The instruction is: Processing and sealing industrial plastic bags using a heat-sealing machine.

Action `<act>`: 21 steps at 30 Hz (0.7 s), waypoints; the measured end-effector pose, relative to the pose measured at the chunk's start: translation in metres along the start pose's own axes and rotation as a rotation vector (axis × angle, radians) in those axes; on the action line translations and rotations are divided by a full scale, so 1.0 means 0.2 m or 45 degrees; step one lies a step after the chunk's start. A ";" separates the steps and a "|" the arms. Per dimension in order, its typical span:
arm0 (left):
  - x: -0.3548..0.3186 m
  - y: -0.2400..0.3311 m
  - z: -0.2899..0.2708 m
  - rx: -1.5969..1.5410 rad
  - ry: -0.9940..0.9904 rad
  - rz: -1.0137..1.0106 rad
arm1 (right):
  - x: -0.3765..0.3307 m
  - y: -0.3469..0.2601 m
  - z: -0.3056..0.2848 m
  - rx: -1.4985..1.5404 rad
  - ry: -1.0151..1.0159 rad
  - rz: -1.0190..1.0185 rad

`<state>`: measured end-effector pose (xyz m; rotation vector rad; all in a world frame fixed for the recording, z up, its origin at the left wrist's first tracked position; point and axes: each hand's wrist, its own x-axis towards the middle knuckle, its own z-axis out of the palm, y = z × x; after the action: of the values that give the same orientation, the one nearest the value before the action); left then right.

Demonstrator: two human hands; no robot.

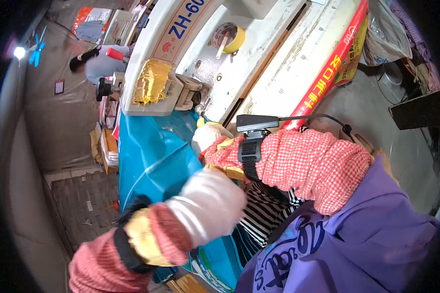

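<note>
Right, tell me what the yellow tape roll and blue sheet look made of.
Yellow tape roll: probably plastic film, smooth; its outer band looks even and faintly shiny.
Blue sheet: perhaps plastic or coated fabric, satiny; broad creases catch pale highlights.

left hand (208, 205) and right hand (211, 136) in white, sleeves (313, 166) in red-and-white check with black bands (251, 161). beneath the hands, a blue sheet (156, 151); beside them, black-and-white striped fabric (264, 210) and a purple garment (366, 229) with dark lettering. beyond the hands, an off-white machine (144, 49) with a gold patch (152, 82) and yellow tape (238, 40); past the right hand, a red strip (327, 68) lettered in yellow.
</note>
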<state>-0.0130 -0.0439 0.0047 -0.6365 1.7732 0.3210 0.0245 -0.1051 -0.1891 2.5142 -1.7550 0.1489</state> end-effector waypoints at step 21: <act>0.13 0.14 0.06 -0.084 0.494 0.136 | 0.38 -0.12 0.11 -3.793 0.065 3.549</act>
<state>-0.0249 -0.0216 -0.0271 -0.6857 2.1803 0.3473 0.0733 -0.1708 -0.2011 3.5621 1.3032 1.7423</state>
